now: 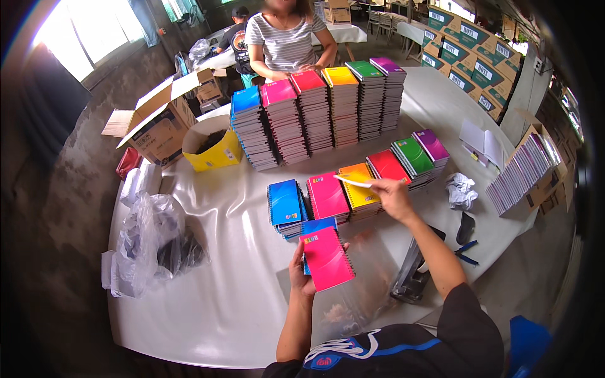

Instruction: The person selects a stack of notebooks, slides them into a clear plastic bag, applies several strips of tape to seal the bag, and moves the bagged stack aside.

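Note:
My left hand [301,272] grips a pink spiral notebook [329,259] laid over a blue spiral notebook [319,225], which sticks out behind it. Above the near yellow stack [359,196], my right hand [394,198] pinches a thin notebook [354,182] seen nearly edge-on; its cover colour is hard to make out. That stack stands in a near row with blue [285,203], pink [328,196], red [386,166], green [413,156] and purple [432,145] stacks. Behind them rises a row of taller notebook stacks [315,120] in the same colours.
Clear plastic [343,309] lies before me, a black device [413,277] and blue-handled pliers [466,253] to its right. Crumpled paper [462,191] and a notebook-filled box [526,167] are farther right. Plastic bags [154,242] and a yellow box [214,151] stand left. A person [287,44] faces me.

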The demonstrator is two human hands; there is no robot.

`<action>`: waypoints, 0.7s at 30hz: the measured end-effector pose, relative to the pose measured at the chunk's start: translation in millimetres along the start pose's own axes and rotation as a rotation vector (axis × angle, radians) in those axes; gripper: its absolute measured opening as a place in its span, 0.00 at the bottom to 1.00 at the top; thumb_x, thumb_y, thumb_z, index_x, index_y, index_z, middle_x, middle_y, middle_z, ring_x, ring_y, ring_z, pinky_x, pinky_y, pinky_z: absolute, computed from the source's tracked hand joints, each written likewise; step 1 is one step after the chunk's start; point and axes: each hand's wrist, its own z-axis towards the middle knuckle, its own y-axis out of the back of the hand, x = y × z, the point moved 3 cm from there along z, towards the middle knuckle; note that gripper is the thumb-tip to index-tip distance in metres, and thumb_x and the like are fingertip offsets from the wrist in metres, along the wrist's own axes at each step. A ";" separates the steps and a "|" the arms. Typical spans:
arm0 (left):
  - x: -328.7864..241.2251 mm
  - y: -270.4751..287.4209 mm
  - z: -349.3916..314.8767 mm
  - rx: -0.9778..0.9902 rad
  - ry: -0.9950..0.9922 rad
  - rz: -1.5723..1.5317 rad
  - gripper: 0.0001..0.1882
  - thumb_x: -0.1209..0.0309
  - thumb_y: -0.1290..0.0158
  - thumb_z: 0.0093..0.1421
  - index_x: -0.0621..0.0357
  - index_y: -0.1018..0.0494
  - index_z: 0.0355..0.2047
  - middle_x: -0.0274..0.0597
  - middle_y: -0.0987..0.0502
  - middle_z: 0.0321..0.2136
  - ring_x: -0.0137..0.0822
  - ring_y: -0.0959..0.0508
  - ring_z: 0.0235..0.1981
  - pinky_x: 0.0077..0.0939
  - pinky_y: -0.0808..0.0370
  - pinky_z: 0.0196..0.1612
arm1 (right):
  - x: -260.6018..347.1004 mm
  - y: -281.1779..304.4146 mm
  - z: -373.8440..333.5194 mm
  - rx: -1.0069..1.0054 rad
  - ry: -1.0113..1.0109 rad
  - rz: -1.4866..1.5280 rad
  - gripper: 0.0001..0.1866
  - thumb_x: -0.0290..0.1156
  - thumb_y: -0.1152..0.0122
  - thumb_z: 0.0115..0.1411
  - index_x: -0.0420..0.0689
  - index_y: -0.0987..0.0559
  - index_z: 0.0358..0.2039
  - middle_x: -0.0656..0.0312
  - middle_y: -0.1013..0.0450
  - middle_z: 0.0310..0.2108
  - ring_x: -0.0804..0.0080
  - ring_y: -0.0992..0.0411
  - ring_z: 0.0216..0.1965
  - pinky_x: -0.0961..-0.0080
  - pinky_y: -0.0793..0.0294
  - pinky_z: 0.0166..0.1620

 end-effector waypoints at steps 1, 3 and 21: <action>1.9 -2.2 2.7 0.070 0.032 -0.104 0.50 0.41 0.49 0.52 0.61 0.53 0.63 0.56 0.44 0.60 0.64 0.46 0.61 0.62 0.45 0.59 | 11.7 11.4 -0.1 -0.027 0.036 0.256 0.17 0.15 0.46 0.52 0.39 0.23 0.43 0.56 0.25 0.42 0.65 0.26 0.45 0.72 0.28 0.49; 7.7 -4.9 8.8 0.210 0.104 -0.312 0.54 0.36 0.48 0.48 0.60 0.53 0.63 0.56 0.44 0.60 0.64 0.46 0.61 0.61 0.45 0.59 | 26.9 17.8 -1.8 0.076 0.079 0.812 0.15 0.09 0.50 0.53 0.35 0.22 0.40 0.59 0.24 0.39 0.71 0.26 0.44 0.77 0.28 0.51; 27.6 -23.7 22.2 0.201 0.092 -0.310 0.44 0.59 0.42 0.42 0.57 0.45 0.60 0.52 0.37 0.55 0.64 0.39 0.57 0.57 0.39 0.58 | 5.6 69.0 -12.5 -0.062 0.151 0.652 0.18 0.10 0.49 0.52 0.41 0.20 0.40 0.57 0.23 0.38 0.67 0.25 0.43 0.78 0.27 0.47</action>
